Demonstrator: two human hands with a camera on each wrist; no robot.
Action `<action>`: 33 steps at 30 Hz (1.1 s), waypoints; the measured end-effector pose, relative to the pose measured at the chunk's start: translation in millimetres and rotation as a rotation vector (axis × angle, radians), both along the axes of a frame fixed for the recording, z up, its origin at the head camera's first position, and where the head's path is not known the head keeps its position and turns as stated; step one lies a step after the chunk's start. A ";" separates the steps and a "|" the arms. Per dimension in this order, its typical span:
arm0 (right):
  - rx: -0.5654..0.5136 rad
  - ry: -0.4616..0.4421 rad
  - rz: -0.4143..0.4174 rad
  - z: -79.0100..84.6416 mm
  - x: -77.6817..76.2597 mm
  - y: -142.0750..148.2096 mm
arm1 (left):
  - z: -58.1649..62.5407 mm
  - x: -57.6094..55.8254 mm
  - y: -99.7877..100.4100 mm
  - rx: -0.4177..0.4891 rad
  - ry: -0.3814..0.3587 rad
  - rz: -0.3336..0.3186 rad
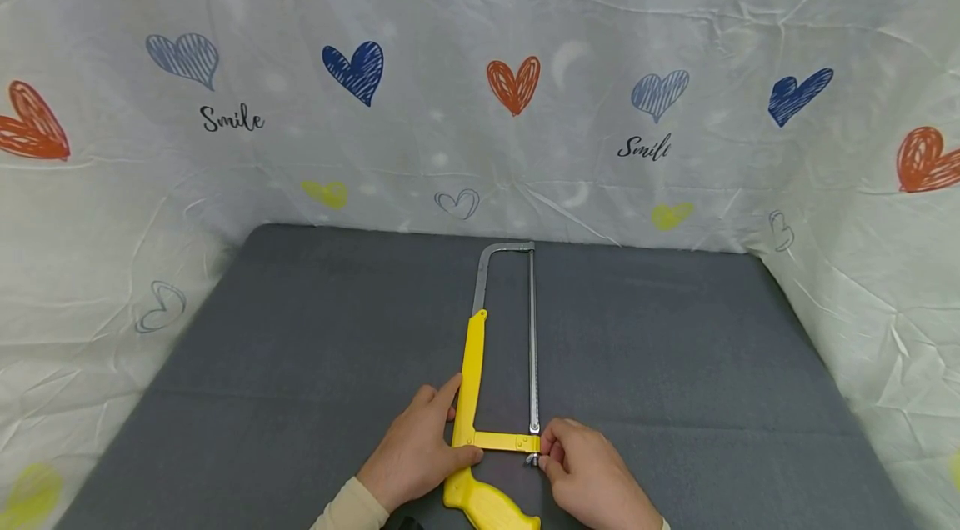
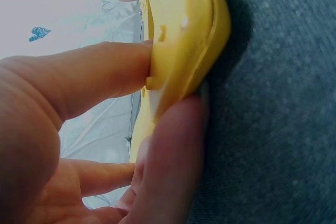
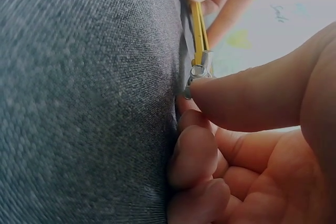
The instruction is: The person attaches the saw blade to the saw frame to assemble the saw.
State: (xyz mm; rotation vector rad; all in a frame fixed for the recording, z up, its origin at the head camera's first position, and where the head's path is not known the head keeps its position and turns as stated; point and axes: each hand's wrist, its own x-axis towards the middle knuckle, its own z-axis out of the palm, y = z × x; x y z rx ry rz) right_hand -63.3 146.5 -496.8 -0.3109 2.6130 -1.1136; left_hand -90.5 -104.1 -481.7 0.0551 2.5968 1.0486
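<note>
A yellow hacksaw (image 1: 471, 372) lies on the grey cloth, its grey metal bow pointing away and its blade (image 1: 533, 338) along the right side. My left hand (image 1: 420, 451) grips the yellow frame just above the handle, thumb on top near the crossbar; the left wrist view shows thumb and fingers around the yellow body (image 2: 184, 30). At the near end of the blade sits a small metal wing nut (image 1: 532, 459). My right hand (image 1: 588, 467) pinches this wing nut between thumb and curled fingers, and in the right wrist view the thumb (image 3: 252, 98) partly covers it.
The grey cloth-covered table (image 1: 315, 330) spreads around the saw. A white curtain (image 1: 450, 155) printed with hearts and the word Smile hangs behind it and along both sides. The saw's yellow handle (image 1: 495, 507) reaches the lower edge of the head view.
</note>
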 end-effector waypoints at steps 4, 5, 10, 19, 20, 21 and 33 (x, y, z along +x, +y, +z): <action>0.002 0.004 0.004 -0.3 0.1 0.5 | 0.5 -0.2 -0.2 -0.001 -0.002 0.000; 0.001 0.006 0.005 -0.3 0.3 0.8 | 0.9 -0.4 -0.4 -0.003 -0.004 0.001; -0.018 0.005 0.007 0.0 0.2 2.5 | 0.6 -0.9 -0.5 -0.005 -0.002 -0.005; 0.059 -0.034 -0.056 1.5 -1.5 -3.7 | 0.7 -0.4 0.3 -0.011 -0.004 -0.017; 0.063 -0.026 -0.057 1.6 -1.6 -4.5 | 0.8 -0.4 0.3 -0.011 -0.005 -0.017; 0.064 -0.023 -0.057 1.7 -1.6 -4.9 | 0.9 -0.3 0.3 -0.010 -0.004 -0.017; 0.098 0.019 -0.062 -0.2 -2.2 -5.9 | 1.3 -1.0 -1.3 0.001 -0.009 -0.016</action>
